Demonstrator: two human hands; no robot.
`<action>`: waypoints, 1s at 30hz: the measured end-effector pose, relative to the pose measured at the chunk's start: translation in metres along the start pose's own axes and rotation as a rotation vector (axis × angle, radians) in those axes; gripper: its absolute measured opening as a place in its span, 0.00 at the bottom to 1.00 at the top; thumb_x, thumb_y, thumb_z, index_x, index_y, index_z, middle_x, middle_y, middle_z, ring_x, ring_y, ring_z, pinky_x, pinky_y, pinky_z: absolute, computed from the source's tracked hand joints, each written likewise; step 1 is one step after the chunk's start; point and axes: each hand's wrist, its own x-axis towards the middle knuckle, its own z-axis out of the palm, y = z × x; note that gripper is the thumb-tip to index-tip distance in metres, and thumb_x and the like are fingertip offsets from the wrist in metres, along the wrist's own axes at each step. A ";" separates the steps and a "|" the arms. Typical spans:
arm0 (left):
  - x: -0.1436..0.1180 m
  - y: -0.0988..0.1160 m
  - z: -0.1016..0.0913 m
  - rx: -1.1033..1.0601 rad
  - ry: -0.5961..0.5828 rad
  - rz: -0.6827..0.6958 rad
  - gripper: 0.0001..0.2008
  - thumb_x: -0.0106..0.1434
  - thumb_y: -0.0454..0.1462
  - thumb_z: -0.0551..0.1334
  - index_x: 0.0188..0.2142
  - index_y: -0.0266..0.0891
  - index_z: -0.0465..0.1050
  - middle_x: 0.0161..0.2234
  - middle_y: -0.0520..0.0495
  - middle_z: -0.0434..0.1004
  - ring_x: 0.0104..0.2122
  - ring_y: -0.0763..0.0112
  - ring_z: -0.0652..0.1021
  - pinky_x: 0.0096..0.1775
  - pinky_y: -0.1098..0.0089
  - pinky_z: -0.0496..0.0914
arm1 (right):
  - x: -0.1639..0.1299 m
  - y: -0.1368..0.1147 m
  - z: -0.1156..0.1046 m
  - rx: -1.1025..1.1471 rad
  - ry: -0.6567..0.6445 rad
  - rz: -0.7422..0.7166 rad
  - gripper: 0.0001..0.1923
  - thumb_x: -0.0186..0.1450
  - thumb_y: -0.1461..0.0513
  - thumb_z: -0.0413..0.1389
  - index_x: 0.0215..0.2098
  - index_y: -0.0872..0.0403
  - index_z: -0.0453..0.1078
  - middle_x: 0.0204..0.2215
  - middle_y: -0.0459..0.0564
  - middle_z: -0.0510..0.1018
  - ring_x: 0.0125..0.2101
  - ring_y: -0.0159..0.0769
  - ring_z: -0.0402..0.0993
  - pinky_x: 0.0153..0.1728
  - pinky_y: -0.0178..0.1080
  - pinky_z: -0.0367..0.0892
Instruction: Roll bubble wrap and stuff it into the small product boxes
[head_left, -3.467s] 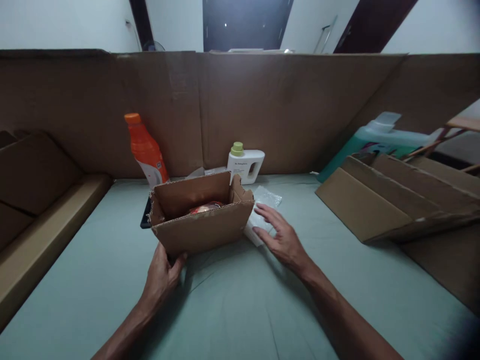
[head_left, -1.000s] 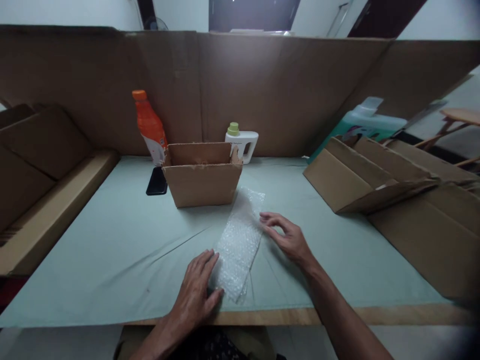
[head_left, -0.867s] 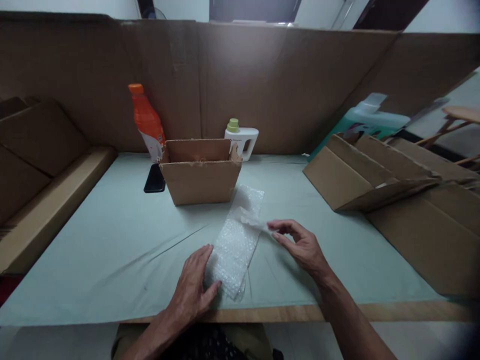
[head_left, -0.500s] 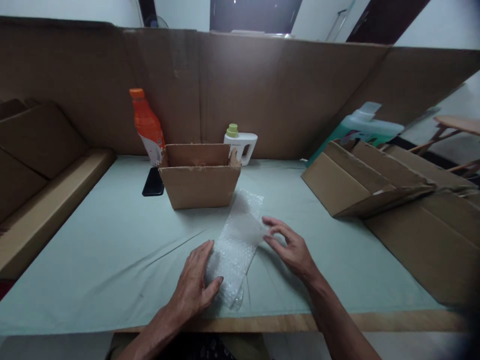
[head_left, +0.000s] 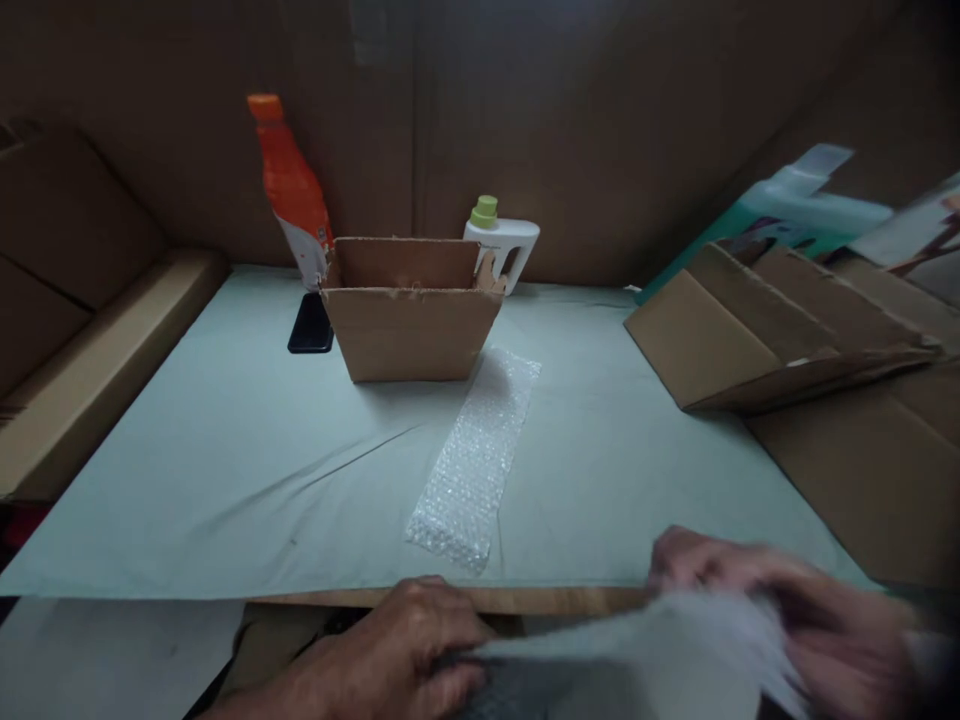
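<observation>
A strip of bubble wrap [head_left: 476, 460] lies flat and slanted on the pale green cloth, in front of the open cardboard box [head_left: 416, 335]. Below it, past the table's front edge, a thin pale sheet [head_left: 622, 655] stretches between my hands, blurred by motion. My left hand [head_left: 420, 640] is closed on the sheet's left end. At the other end my right hand [head_left: 780, 610], smeared by motion, has its fingers curled at the sheet. The exact kind of the sheet does not show, and its lower part is cut off by the frame.
Behind the box stand an orange bottle [head_left: 292, 190] and a white jug [head_left: 517, 240] with a green cap. A black phone [head_left: 310, 325] lies beside the box. On the right, a teal bottle [head_left: 787, 215] leans behind open cardboard boxes [head_left: 697, 340]. A long carton [head_left: 112, 350] lies left.
Both hands have left the bubble wrap and come down toward me, past the table edge, with the pale sheet between them. The bubble wrap stays on the cloth. My view has tilted downward.
</observation>
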 end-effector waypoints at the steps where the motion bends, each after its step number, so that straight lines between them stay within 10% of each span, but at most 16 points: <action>1: -0.003 -0.004 0.000 -0.061 0.047 -0.059 0.08 0.63 0.31 0.59 0.30 0.41 0.76 0.29 0.52 0.74 0.31 0.69 0.73 0.37 0.69 0.66 | 0.006 0.005 0.007 0.041 0.003 0.026 0.17 0.58 0.43 0.63 0.27 0.45 0.74 0.24 0.51 0.77 0.27 0.44 0.75 0.27 0.43 0.71; 8: -0.001 -0.042 -0.006 -0.494 0.307 -0.290 0.12 0.63 0.43 0.61 0.41 0.38 0.75 0.34 0.50 0.74 0.35 0.68 0.73 0.37 0.70 0.65 | 0.056 0.022 0.062 0.058 0.191 0.139 0.15 0.58 0.50 0.67 0.33 0.51 0.75 0.26 0.46 0.77 0.25 0.34 0.73 0.27 0.35 0.70; 13: 0.014 -0.057 -0.009 -0.342 0.441 -0.275 0.17 0.63 0.45 0.59 0.46 0.38 0.75 0.37 0.47 0.76 0.36 0.66 0.74 0.38 0.69 0.67 | 0.074 0.028 0.077 0.298 0.060 0.226 0.30 0.54 0.46 0.68 0.49 0.53 0.74 0.33 0.51 0.83 0.30 0.39 0.78 0.30 0.37 0.74; 18: 0.026 -0.083 -0.006 -0.117 0.469 -0.281 0.24 0.61 0.45 0.59 0.55 0.40 0.72 0.30 0.50 0.73 0.30 0.68 0.72 0.35 0.70 0.67 | 0.086 0.028 0.097 0.130 -0.078 0.105 0.19 0.61 0.47 0.62 0.39 0.54 0.79 0.34 0.51 0.83 0.34 0.41 0.79 0.35 0.38 0.75; 23: 0.038 -0.096 -0.009 -0.099 0.479 -0.207 0.25 0.61 0.39 0.61 0.59 0.42 0.70 0.34 0.49 0.77 0.33 0.69 0.76 0.38 0.72 0.69 | 0.117 0.015 0.079 0.012 0.058 0.050 0.20 0.60 0.47 0.62 0.39 0.54 0.79 0.33 0.51 0.82 0.32 0.40 0.79 0.33 0.36 0.74; 30: 0.065 -0.079 -0.047 0.021 0.464 0.039 0.18 0.60 0.33 0.61 0.50 0.41 0.76 0.39 0.45 0.82 0.35 0.68 0.79 0.40 0.72 0.72 | 0.133 -0.017 0.030 -0.006 -0.296 0.136 0.23 0.53 0.49 0.67 0.43 0.51 0.80 0.33 0.53 0.81 0.32 0.45 0.79 0.31 0.38 0.74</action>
